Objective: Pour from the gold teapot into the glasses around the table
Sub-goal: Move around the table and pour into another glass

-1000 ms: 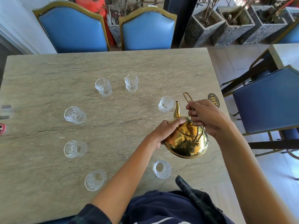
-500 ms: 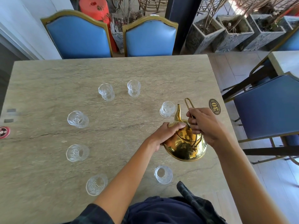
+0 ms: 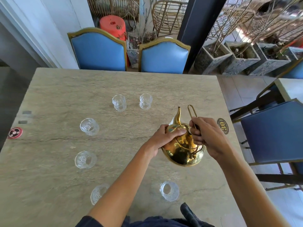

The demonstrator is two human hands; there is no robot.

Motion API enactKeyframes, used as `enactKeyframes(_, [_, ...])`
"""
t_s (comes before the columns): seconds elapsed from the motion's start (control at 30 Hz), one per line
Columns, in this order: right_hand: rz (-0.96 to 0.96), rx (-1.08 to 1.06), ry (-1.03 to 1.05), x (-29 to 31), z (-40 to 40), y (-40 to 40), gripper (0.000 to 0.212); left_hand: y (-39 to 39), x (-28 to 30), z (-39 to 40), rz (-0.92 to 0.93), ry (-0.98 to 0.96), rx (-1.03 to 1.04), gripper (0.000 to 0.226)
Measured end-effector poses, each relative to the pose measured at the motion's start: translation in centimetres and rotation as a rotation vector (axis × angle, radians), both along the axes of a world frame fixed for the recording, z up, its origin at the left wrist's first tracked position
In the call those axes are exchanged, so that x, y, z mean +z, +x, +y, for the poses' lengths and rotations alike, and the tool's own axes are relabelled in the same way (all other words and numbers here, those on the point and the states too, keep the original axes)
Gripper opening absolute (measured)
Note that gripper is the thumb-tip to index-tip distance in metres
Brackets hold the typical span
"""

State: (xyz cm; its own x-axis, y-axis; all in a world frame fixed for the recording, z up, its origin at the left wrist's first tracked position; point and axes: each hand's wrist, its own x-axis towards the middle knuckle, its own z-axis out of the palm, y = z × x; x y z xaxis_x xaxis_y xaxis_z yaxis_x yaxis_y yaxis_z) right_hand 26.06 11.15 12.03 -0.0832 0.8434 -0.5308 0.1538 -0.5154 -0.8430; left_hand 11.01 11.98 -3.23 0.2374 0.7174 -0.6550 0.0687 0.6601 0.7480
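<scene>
Both hands on shiny gold metal teapot near stone surface right edge — left hand cupping body, right hand gripping wire handle; glass behind spout mostly hidden — open room left.

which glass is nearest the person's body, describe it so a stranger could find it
Start at the stone table and go to its near edge, by the dark clothing. The glass stands there, straight below the gold teapot and between the two forearms. It alone stands right of the left arm; the others ring the left and far sides.
</scene>
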Motion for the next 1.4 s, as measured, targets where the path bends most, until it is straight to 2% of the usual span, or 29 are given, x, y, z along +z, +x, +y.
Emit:
enactKeyframes(0.27, [0.005, 0.102, 0.022, 0.9, 3.8, -4.6, 0.028, -5.0, 0.9, 1.6, 0.063, 0.064, 0.112, 0.117])
enactKeyframes(0.43, [0.004, 0.142, 0.036, 0.6, 6.3, -7.5, 0.026, -7.6, 1.3, 3.3, 0.074, 0.048, 0.181, 0.134])
enactKeyframes(0.53, [-0.004, 0.158, 0.026, 0.1, 7.8, -8.8, 0.026, -8.7, 1.5, 4.4, 0.065, 0.026, 0.194, 0.096])
enactKeyframes(0.6, [-0.014, 0.164, 0.017, -0.6, 8.9, -9.5, 0.026, -9.3, 1.2, 5.1, 0.060, 0.008, 0.191, 0.082])
enactKeyframes(0.87, [-0.064, 0.160, -0.054, -3.7, 12.3, -11.2, 0.026, -10.3, -1.9, 7.2, 0.060, -0.056, 0.171, 0.087])
enactKeyframes(1.0, [-0.075, 0.153, -0.096, -5.1, 13.3, -11.6, 0.025, -10.4, -2.9, 7.5, 0.063, -0.066, 0.140, 0.071])
enactKeyframes(1.23, [-0.081, 0.156, -0.118, -6.3, 14.3, -11.7, 0.024, -9.9, -4.0, 7.6, 0.054, -0.102, 0.146, 0.085])
enactKeyframes(1.4, [-0.108, 0.182, -0.121, -6.1, 14.7, -11.6, 0.023, -9.6, -4.1, 7.5, 0.049, -0.107, 0.149, 0.072])
